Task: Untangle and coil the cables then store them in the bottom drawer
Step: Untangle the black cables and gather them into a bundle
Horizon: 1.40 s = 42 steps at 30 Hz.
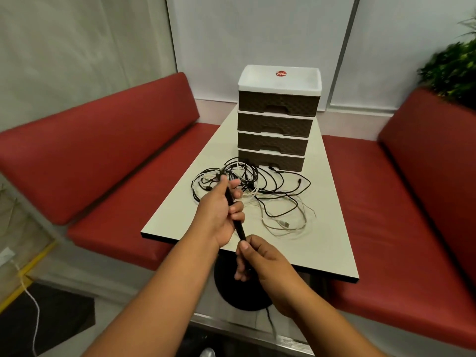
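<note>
A tangle of black and white cables point(270, 194) lies on the white table point(332, 228) in front of a small drawer unit point(277, 119) with several brown drawers. Its bottom drawer point(273, 161) is closed. My left hand point(219, 212) grips a bunched black cable point(239, 229) above the table's near edge. That black bundle runs down into my right hand point(257, 258), which pinches its lower end between thumb and fingers. The bundle's upper end pokes out above my left hand, over the tangle.
Red padded benches point(116, 163) flank the table on both sides. A green plant point(453, 70) stands at the back right. The table's black round base point(242, 292) sits on the floor below my hands. A white cord point(31, 300) trails on the floor at left.
</note>
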{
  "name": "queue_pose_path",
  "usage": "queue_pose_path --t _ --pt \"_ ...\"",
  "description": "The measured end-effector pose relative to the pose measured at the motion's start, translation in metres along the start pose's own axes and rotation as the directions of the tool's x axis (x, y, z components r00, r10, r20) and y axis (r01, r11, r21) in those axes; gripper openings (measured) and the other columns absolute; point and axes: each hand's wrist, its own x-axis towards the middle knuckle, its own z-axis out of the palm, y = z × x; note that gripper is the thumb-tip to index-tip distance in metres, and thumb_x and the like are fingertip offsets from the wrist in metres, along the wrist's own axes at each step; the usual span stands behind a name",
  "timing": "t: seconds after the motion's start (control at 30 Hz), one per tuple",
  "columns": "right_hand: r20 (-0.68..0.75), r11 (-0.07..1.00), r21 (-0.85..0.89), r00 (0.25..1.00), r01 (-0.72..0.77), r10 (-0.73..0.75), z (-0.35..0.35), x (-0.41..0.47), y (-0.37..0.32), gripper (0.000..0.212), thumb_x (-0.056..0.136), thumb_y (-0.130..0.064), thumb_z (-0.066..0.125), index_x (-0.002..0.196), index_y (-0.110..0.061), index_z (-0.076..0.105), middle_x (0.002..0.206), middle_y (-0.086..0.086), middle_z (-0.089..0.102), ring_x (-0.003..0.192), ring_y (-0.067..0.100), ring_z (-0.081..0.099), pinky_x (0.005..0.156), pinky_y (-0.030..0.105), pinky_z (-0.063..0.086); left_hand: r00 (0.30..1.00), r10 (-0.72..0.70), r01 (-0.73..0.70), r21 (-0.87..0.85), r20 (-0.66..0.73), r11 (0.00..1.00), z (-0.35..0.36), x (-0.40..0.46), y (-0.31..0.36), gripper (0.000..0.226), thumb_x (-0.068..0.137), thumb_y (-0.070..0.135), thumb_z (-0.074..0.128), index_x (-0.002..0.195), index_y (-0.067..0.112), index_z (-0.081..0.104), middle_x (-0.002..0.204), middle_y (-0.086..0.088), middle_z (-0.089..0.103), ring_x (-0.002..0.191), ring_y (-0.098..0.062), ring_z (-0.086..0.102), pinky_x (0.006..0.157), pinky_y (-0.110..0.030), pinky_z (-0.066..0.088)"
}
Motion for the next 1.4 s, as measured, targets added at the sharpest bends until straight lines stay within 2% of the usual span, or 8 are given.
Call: queue_pose_path --t 0.17,0.37,0.53,0.63,0.83,0.97,1.1,1.4 --pt "0.051 0.968 -0.251 0.999 0.0 0.013 0.001 0.027 0.006 0.027 0.102 -0.03 0.045 0.094 -0.008 0.059 0.086 -0.003 0.07 0.079 0.003 0.055 0.082 0.024 0.041 0.998 0.063 -0.063 0.044 0.005 0.997 -0.017 0.025 0.02 0.033 0.105 0.038 0.036 0.103 0.013 0.058 0.054 0.008 0.03 0.038 -0.003 0.018 0.033 -0.016 0.016" --pt "0.084 0.974 -0.226 0.995 -0.036 0.057 -0.005 0.084 0.017 0.022 0.101 -0.028 0.049 0.107 -0.018 0.067 0.108 -0.004 0.072 0.102 0.006 0.063 0.092 0.02 0.045 0.989 0.115 -0.122 0.075 0.095 0.99 -0.046 0.068 0.036 0.029 0.103 0.041 0.038 0.093 0.021 0.055 0.055 0.008 0.022 0.041 -0.003 0.015 0.034 -0.015 0.015" --pt "-0.044 0.959 -0.269 0.996 -0.087 0.078 -0.014 0.151 0.023 0.018 0.099 -0.025 0.054 0.105 -0.019 0.071 0.102 -0.005 0.074 0.097 0.004 0.065 0.086 0.018 0.046 0.991 0.066 -0.071 0.035 0.119 0.997 -0.066 0.124 0.056 0.029 0.103 0.043 0.035 0.087 0.023 0.049 0.054 0.009 0.025 0.039 -0.002 0.017 0.033 -0.013 0.016" --pt "-0.177 0.932 -0.335 0.981 -0.138 0.081 -0.022 0.181 0.024 0.014 0.097 -0.027 0.058 0.098 -0.024 0.072 0.09 -0.007 0.074 0.09 0.015 0.067 0.085 0.033 0.052 0.993 0.054 -0.058 0.034 0.109 0.998 -0.073 0.15 0.068 0.029 0.103 0.043 0.035 0.085 0.024 0.047 0.052 0.009 0.026 0.038 -0.001 0.017 0.033 -0.013 0.014" --pt "-0.345 0.719 -0.688 0.917 -0.102 -0.199 -0.034 0.258 0.023 0.017 0.097 -0.016 0.055 0.104 -0.022 0.07 0.098 -0.01 0.064 0.08 -0.004 0.055 0.071 0.014 0.041 0.996 -0.013 0.011 0.029 0.087 1.0 -0.095 0.212 0.088 0.03 0.102 0.044 0.037 0.08 0.025 0.045 0.052 0.011 0.024 0.037 0.0 0.016 0.032 -0.013 0.013" --pt "-0.242 0.451 -0.89 0.908 -0.068 -0.341 -0.035 0.302 0.024 0.028 0.093 -0.006 0.053 0.115 -0.014 0.068 0.11 0.002 0.067 0.099 0.021 0.059 0.087 0.029 0.045 0.995 -0.083 0.079 0.065 0.064 0.995 -0.109 0.243 0.094 0.03 0.1 0.045 0.041 0.077 0.026 0.042 0.052 0.01 0.022 0.037 0.0 0.016 0.03 -0.013 0.013" --pt "-0.233 0.242 -0.954 0.944 -0.176 -0.232 -0.033 0.323 0.034 0.027 0.095 -0.024 0.054 0.119 -0.019 0.064 0.109 0.002 0.066 0.099 0.027 0.053 0.083 0.036 0.043 0.986 -0.153 0.15 0.05 0.072 0.987 -0.124 0.262 0.096 0.031 0.101 0.042 0.041 0.076 0.025 0.042 0.052 0.01 0.022 0.036 -0.001 0.016 0.03 -0.013 0.015" --pt "-0.171 0.067 -0.983 0.985 -0.171 0.004 -0.036 0.307 0.031 0.037 0.095 -0.051 0.045 0.094 -0.021 0.066 0.095 -0.001 0.058 0.098 0.022 0.052 0.079 0.036 0.043 0.96 -0.254 0.253 0.027 0.116 0.967 -0.137 0.285 0.096 0.031 0.101 0.042 0.04 0.075 0.025 0.044 0.05 0.01 0.022 0.034 0.0 0.017 0.033 -0.012 0.011"
